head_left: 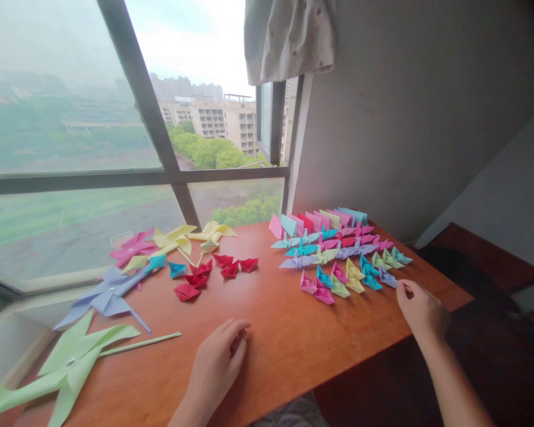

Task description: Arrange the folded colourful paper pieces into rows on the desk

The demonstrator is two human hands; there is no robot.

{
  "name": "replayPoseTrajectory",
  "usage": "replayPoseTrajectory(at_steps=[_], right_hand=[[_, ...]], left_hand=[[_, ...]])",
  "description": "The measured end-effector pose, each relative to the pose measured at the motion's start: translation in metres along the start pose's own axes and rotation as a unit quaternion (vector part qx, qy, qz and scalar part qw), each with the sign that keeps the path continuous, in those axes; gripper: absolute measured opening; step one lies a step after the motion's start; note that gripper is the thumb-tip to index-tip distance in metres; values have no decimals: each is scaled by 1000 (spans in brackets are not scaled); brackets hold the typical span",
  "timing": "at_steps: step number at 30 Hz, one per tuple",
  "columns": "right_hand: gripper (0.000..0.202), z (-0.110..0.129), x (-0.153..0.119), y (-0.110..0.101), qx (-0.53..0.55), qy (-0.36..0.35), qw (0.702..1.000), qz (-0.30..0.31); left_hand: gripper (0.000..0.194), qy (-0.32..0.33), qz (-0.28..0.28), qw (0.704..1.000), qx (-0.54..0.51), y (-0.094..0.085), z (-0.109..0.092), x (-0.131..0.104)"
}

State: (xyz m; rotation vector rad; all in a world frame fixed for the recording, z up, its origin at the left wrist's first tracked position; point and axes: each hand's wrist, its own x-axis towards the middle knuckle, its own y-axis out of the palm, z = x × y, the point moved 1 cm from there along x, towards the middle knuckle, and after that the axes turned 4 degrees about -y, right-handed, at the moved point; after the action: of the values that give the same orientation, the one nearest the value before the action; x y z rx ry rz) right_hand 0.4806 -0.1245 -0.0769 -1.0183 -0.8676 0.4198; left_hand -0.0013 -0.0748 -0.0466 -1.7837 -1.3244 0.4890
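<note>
Pinching the tip of a lavender paper boat (pixel 387 278) with the right hand (pixel 422 311), just left of the fingertips at the boat group's right end. Resting the left hand (pixel 218 365), loosely curled and released, near the green pinwheel (pixel 71 365).

Left hand (pixel 225 354) loosely curled | right hand (pixel 422 309) pinching | right forearm extended
</note>
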Motion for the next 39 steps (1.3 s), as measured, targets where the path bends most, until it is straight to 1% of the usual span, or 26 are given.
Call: replayPoseTrajectory(at_steps=[2,5,11,16,20,23,26,28,29,31,33,35,37,39], right_hand=[[29,4,0,0,0,2,1000,2],[29,6,0,1,5,-16,1000,-7],[28,1,1,6,25,-43,998,-27],[32,-1,0,7,22,-50,998,-32],[35,0,-1,7,11,-42,999,-24],[35,2,-2,2,18,-30,999,-33],[38,13,-3,-11,39,-32,996,-75],[39,30,-7,-23,77,-65,990,-96],[39,42,-11,-29,107,-89,986,-97],[37,72,-22,-39,181,-144,970,-76],[31,108,-41,-42,253,-217,942,-26],[28,146,-65,-40,306,-289,907,34],[28,178,-89,-34,335,-328,879,82],[28,203,-110,-27,349,-353,861,112]], left_hand=[[21,-2,2,1000,1,-1,-1,0],[21,-1,0,1000,-1,-1,-2,1],[21,-1,-6,1000,-5,-2,-3,1],[20,3,-12,1000,-11,-2,-4,1],[20,7,-11,1000,-13,-2,-4,2],[20,4,-7,1000,-12,-2,-3,2],[21,0,-4,1000,-12,-1,-3,1],[21,-5,-1,1000,-15,-1,-4,0],[21,-8,0,1000,-18,-2,-5,0],[22,-15,-1,1000,-27,-3,-7,1],[22,-23,-7,999,-39,-5,-9,3],[22,-30,-18,998,-50,-8,-9,5],[22,-35,-35,997,-52,-15,-4,9],[22,-42,-61,996,-39,-28,5,14]])
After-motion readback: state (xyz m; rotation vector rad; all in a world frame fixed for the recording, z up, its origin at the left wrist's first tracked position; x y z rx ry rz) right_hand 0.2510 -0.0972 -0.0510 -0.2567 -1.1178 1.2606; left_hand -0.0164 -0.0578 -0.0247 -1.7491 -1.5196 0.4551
